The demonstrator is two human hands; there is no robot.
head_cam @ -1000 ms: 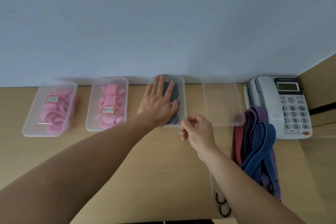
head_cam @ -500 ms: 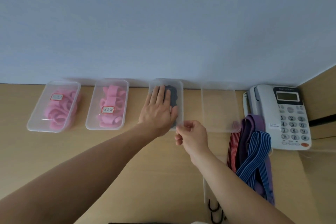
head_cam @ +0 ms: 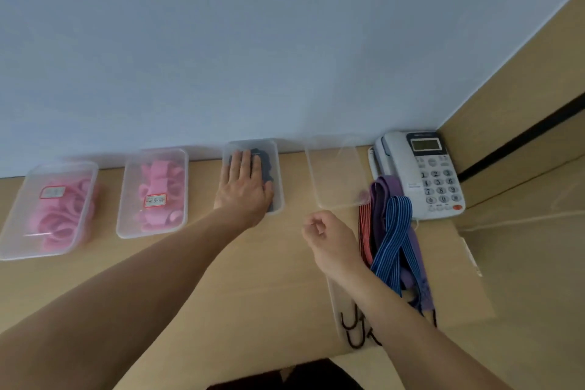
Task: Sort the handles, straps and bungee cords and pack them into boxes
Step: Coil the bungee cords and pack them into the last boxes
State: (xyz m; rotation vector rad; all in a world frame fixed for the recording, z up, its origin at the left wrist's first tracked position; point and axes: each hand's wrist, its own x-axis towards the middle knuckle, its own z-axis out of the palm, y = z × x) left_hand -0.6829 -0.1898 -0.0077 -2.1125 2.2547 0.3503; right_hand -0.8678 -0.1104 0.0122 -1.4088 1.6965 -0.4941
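Observation:
My left hand [head_cam: 243, 191] lies flat on a clear box [head_cam: 277, 177] of dark straps [head_cam: 264, 163] at the back middle of the table. My right hand [head_cam: 326, 236] hovers in front of it and to the right, fingers curled, holding nothing. Striped bungee cords [head_cam: 391, 231] in blue, purple and red lie in a bundle just right of that hand, their dark hooks [head_cam: 354, 328] near the table's front edge. Two closed clear boxes of pink handles [head_cam: 50, 212] and pink straps [head_cam: 155, 193] stand at the left.
A clear lid or shallow box [head_cam: 335, 171] lies between the dark-strap box and a white desk phone [head_cam: 421, 174]. A wooden side panel [head_cam: 522, 152] closes off the right. The wall runs right behind the boxes.
My right hand has let go of the near right corner of the dark-strap box and drawn back toward me and to the right. The left hand stays pressed on the box.

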